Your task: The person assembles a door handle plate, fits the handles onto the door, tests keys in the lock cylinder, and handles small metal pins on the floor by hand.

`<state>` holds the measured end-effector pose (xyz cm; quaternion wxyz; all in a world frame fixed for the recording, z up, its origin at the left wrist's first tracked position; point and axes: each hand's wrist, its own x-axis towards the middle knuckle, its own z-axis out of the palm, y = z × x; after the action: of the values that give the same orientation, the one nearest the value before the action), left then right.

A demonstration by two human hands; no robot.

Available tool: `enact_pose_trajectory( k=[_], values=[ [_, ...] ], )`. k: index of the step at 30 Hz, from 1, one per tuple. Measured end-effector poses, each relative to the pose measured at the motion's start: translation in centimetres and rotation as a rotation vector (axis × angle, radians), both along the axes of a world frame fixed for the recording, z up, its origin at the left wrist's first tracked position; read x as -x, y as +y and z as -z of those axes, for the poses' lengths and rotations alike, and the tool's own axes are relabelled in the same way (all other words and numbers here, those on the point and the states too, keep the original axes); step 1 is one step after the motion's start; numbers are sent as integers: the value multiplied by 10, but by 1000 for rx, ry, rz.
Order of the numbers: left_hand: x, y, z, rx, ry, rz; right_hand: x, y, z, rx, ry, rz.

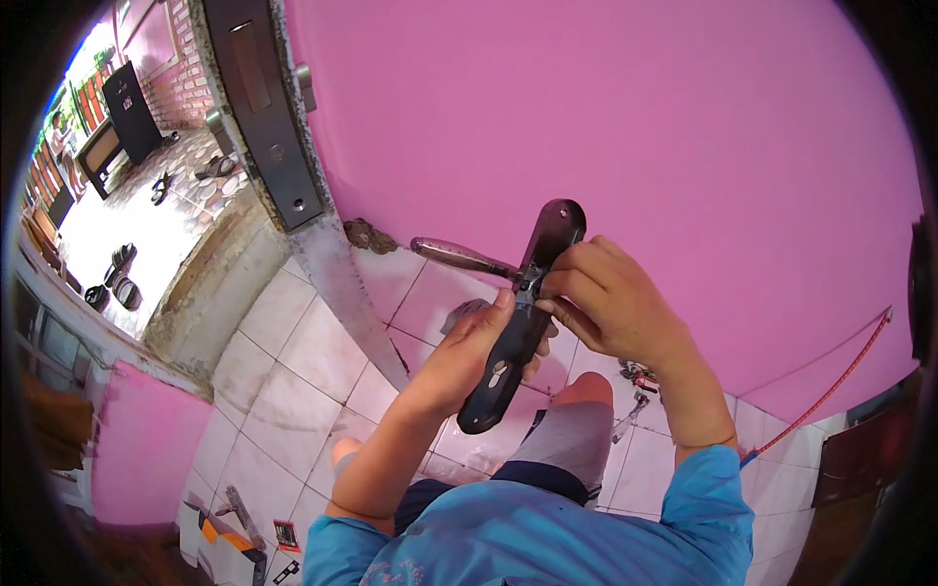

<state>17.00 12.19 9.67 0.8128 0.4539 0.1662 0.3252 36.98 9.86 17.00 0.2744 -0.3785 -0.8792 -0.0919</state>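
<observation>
A dark door handle plate (505, 366) with a lever (459, 256) sticking out to the left is held up at a slant in front of me. My left hand (469, 350) is wrapped around the plate's lower half, thumb on its face and fingertips showing at the far edge. The fingers of my right hand (611, 298) are pinched at the hub where the lever meets the plate. Whatever is between those fingertips is too small to make out. A keyhole opening shows near the plate's lower end.
The pink door (635, 107) stands ahead, a dark lock faceplate (264, 117) set in its edge. Small metal parts (640, 376) lie on the tiled floor (283, 391). A box (220, 547) is at lower left, a red cord (821, 400) at right. Sandals (122, 273) and a person (63, 146) are outside.
</observation>
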Motion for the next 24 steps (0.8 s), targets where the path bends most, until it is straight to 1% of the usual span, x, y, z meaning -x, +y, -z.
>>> enact_pose_trajectory(
  k=[5,7,11,13,16,17,19,22,23,24],
  values=[
    [3,-2,-6,22,25,16,-4,0,-15,65,-95,-15],
    [3,-2,-7,-7,47,19,-4,-1,-21,85,-137,-26],
    [5,-1,-14,-47,67,-2,-4,1,-27,123,-125,-63],
    [4,-3,-16,-39,54,-17,-3,0,-25,141,-79,-54],
    [0,-1,-16,-57,71,-45,-3,3,-14,105,-24,-33],
    [-2,-1,-16,-60,71,-46,-3,3,-9,102,-24,-33],
    [-5,-1,-15,-71,92,-67,-4,4,-2,15,-11,-4],
    [-13,0,-13,-89,97,-92,-11,7,5,-5,-33,-9],
    [-15,-1,-13,-89,98,-89,-13,7,6,-4,-32,-6],
    [-17,-2,-14,-34,101,-84,-16,8,8,-23,-41,-30]
  ],
)
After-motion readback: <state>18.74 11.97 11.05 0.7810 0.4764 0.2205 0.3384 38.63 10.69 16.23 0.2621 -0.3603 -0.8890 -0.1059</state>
